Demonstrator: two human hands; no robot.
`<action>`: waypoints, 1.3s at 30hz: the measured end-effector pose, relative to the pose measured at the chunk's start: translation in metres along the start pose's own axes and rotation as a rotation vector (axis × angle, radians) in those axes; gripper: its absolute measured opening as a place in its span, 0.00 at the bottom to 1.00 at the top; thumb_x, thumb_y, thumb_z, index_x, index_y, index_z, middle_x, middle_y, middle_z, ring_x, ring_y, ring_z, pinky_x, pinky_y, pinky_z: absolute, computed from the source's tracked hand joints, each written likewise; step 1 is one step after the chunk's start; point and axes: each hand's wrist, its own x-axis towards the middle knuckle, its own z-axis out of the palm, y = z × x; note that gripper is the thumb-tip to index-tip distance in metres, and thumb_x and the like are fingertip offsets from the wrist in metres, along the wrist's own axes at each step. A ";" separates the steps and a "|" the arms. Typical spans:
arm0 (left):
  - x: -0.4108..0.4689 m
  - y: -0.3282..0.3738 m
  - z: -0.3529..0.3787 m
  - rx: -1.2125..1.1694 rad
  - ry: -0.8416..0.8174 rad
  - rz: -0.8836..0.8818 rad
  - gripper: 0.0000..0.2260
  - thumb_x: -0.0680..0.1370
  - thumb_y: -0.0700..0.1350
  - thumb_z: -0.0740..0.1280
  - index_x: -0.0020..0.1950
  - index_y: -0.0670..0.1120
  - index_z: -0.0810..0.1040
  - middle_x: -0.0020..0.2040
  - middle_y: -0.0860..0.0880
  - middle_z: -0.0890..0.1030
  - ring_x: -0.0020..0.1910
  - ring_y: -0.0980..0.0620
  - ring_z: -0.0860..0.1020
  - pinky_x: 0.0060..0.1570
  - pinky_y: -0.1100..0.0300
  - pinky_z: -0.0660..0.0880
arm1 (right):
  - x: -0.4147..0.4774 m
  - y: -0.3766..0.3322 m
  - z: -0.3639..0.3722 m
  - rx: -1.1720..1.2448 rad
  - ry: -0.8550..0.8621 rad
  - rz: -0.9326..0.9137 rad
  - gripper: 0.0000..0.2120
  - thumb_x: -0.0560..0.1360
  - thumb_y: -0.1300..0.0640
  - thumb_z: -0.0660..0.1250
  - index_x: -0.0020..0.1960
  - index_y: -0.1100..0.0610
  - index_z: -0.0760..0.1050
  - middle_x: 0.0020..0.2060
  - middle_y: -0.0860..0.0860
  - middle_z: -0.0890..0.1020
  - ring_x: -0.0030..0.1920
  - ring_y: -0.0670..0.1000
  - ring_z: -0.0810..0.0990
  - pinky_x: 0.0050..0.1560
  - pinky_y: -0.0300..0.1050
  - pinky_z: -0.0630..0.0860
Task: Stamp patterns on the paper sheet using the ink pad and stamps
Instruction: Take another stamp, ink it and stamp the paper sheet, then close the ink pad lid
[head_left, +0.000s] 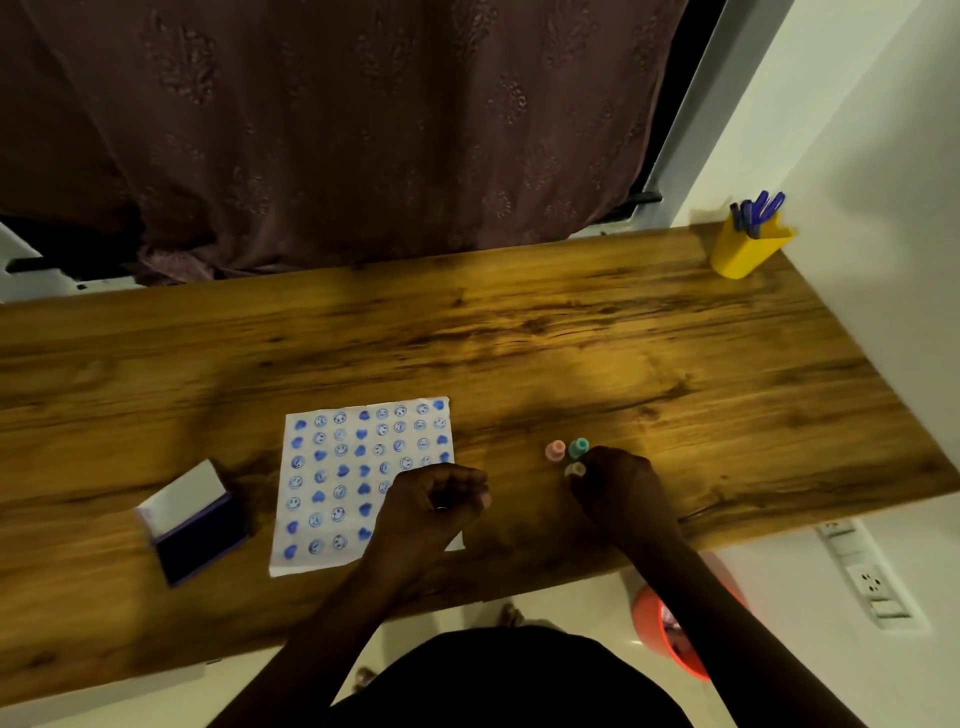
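The paper sheet (358, 483) is lying flat near the front edge of the wooden table (597, 353), almost wholly covered in rows of blue smiley and heart prints. The left hand (434, 501) is resting over its lower right corner, fingers curled into a loose fist; whether anything is inside it cannot be told. Just left of the sheet, the ink pad (195, 525) is sitting open, its pale lid tilted up behind the dark pad. To the right of the sheet, a pink stamp (555, 450) and a teal stamp (578, 447) are standing upright side by side, and the right hand (621, 491) is closing its fingertips on a pale stamp (575, 470) just in front of them. At the far right corner, against the white wall (857, 156), a yellow cup (748, 252) is holding blue pens (758, 210). A brown patterned curtain (337, 119) is hanging behind the table, and an orange bin (662, 631) is sitting on the pale floor below.
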 end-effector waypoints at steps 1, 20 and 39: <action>0.000 0.000 0.000 -0.002 0.002 -0.004 0.10 0.74 0.43 0.79 0.52 0.55 0.88 0.49 0.55 0.90 0.53 0.54 0.87 0.62 0.42 0.81 | 0.000 0.000 0.000 -0.002 -0.006 0.006 0.08 0.75 0.49 0.72 0.50 0.52 0.83 0.45 0.50 0.87 0.43 0.50 0.85 0.38 0.31 0.67; -0.005 -0.004 -0.042 -0.067 0.150 0.042 0.07 0.76 0.43 0.77 0.53 0.52 0.89 0.48 0.52 0.90 0.50 0.52 0.88 0.56 0.45 0.84 | -0.020 -0.076 -0.048 0.228 0.064 -0.107 0.11 0.78 0.48 0.71 0.40 0.52 0.83 0.30 0.47 0.83 0.30 0.43 0.80 0.34 0.45 0.75; -0.072 -0.067 -0.186 -0.036 0.569 -0.025 0.04 0.79 0.40 0.73 0.51 0.48 0.86 0.46 0.52 0.89 0.43 0.55 0.88 0.52 0.51 0.84 | -0.008 -0.263 0.058 0.380 -0.354 -0.403 0.06 0.77 0.51 0.71 0.49 0.49 0.86 0.43 0.41 0.87 0.42 0.36 0.84 0.43 0.28 0.78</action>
